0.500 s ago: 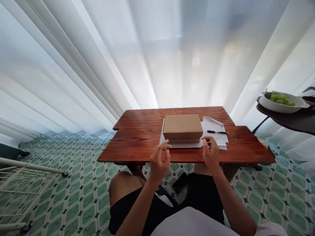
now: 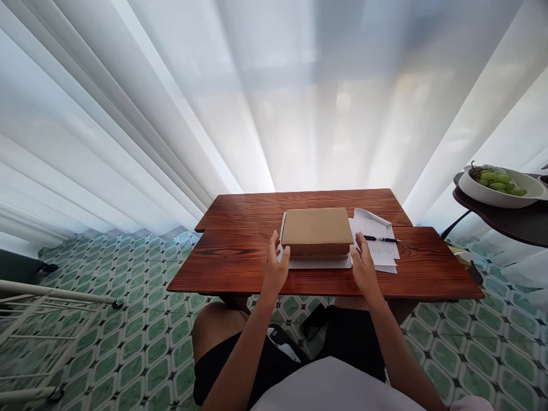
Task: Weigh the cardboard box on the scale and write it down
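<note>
A matt cardboard box (image 2: 315,232) sits on white paper (image 2: 319,264) atop a glossy, grained wooden table (image 2: 240,257).

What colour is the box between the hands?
Plain tan-brown cardboard box, seen in the head view.

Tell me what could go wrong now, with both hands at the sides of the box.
1. The box sits on loose white paper; pushing or lifting it could drag the sheet along.
2. The right hand is close to the pen lying on the written sheets; a sideways brush might roll it off the table.
3. The left hand only rests flat at the box's side, so a lift may slip.
</note>
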Motion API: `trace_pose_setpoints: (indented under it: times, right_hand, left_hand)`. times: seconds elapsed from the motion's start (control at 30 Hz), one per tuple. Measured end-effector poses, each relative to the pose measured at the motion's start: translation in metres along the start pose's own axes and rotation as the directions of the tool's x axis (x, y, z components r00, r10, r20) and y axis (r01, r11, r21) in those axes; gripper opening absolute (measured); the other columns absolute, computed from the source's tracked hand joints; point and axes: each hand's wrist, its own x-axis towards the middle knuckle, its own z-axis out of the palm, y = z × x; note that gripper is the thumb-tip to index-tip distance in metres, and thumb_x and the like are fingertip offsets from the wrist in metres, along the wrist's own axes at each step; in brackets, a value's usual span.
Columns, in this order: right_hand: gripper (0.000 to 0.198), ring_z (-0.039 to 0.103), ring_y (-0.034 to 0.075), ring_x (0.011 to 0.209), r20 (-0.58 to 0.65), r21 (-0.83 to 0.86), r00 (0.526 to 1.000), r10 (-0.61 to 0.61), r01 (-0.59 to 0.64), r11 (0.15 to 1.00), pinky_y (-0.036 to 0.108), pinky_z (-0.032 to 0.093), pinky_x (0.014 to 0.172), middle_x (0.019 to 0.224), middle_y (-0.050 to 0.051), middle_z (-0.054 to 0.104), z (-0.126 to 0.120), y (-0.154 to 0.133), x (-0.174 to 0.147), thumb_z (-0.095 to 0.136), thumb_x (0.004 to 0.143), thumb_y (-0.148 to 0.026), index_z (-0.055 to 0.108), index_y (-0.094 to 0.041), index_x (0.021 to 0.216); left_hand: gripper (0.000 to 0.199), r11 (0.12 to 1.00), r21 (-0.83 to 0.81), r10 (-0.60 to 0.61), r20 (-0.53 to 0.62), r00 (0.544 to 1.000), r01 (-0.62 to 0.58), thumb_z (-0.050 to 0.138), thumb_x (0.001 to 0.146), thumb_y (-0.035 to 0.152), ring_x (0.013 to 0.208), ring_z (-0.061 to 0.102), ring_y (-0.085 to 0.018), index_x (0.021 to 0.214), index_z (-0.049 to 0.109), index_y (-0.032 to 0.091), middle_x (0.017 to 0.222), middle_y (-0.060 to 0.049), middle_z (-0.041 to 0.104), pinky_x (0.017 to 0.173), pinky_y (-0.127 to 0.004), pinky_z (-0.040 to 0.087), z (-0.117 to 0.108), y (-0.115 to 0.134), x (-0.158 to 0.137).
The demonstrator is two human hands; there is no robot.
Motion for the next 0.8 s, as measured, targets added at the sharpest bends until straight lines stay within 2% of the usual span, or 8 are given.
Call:
trace_pose_setpoints:
  times: [0.1, 0.23, 0.33, 0.63, 0.8]
  right_hand:
    - [0.076, 0.030, 0.027, 0.151, 0.019, 0.009, 0.998, 0.063, -0.063, 0.998, 0.047, 0.024, 0.126, 0.161, 0.008, 0.033, 0.003, -0.003, 0.006, 0.041, 0.093, -0.065, 0.033, -0.023, 0.156]
    - [0.077, 0.024, 0.025, 0.153, 0.031, -0.028, 0.995, 0.095, -0.094, 0.995, 0.045, 0.016, 0.128, 0.162, 0.006, 0.032, 0.005, -0.006, 0.011, 0.037, 0.094, -0.067, 0.034, -0.023, 0.156]
    - [0.076, 0.025, 0.024, 0.153, 0.028, -0.043, 0.996, 0.088, -0.086, 0.995, 0.046, 0.014, 0.128, 0.162, 0.006, 0.033, 0.006, -0.007, 0.013, 0.037, 0.095, -0.067, 0.036, -0.022, 0.156]
    - [0.069, 0.033, 0.027, 0.149, 0.012, -0.070, 0.998, 0.054, -0.053, 0.996, 0.050, 0.022, 0.126, 0.157, 0.007, 0.042, 0.011, -0.002, 0.011, 0.038, 0.097, -0.066, 0.041, -0.025, 0.153]
    - [0.066, 0.035, 0.026, 0.148, -0.018, -0.093, 0.998, 0.054, -0.056, 0.994, 0.047, 0.024, 0.125, 0.153, 0.007, 0.047, 0.011, -0.001, 0.009, 0.038, 0.098, -0.064, 0.047, -0.024, 0.149]
  left_hand:
    - [0.061, 0.996, -0.051, -0.070, 0.029, 0.997, 0.071, 0.044, 0.099, 0.048, 0.142, 0.041, -0.026, 0.154, 0.032, 0.024, 0.156, -0.012, 0.038, 0.113, -0.042, 0.043, 0.001, 0.000, 0.008]
    - [0.060, 0.997, -0.044, -0.059, 0.043, 0.997, 0.061, 0.041, 0.100, 0.053, 0.143, 0.040, -0.025, 0.152, 0.035, 0.023, 0.155, -0.011, 0.040, 0.111, -0.038, 0.044, 0.001, 0.001, 0.011]
    - [0.062, 0.997, -0.021, -0.068, 0.068, 0.995, 0.070, 0.038, 0.101, 0.058, 0.143, 0.040, -0.025, 0.153, 0.034, 0.025, 0.158, -0.010, 0.036, 0.110, -0.037, 0.046, 0.001, 0.002, 0.010]
    - [0.069, 0.989, 0.024, -0.144, 0.094, 0.985, 0.143, 0.036, 0.099, 0.064, 0.146, 0.035, -0.029, 0.156, 0.031, 0.026, 0.161, -0.009, 0.032, 0.113, -0.043, 0.042, 0.003, -0.001, 0.011]
    - [0.067, 0.984, 0.092, -0.162, 0.091, 0.982, 0.154, 0.033, 0.099, 0.064, 0.145, 0.036, -0.031, 0.155, 0.034, 0.027, 0.158, -0.008, 0.037, 0.117, -0.050, 0.035, 0.003, -0.002, 0.009]
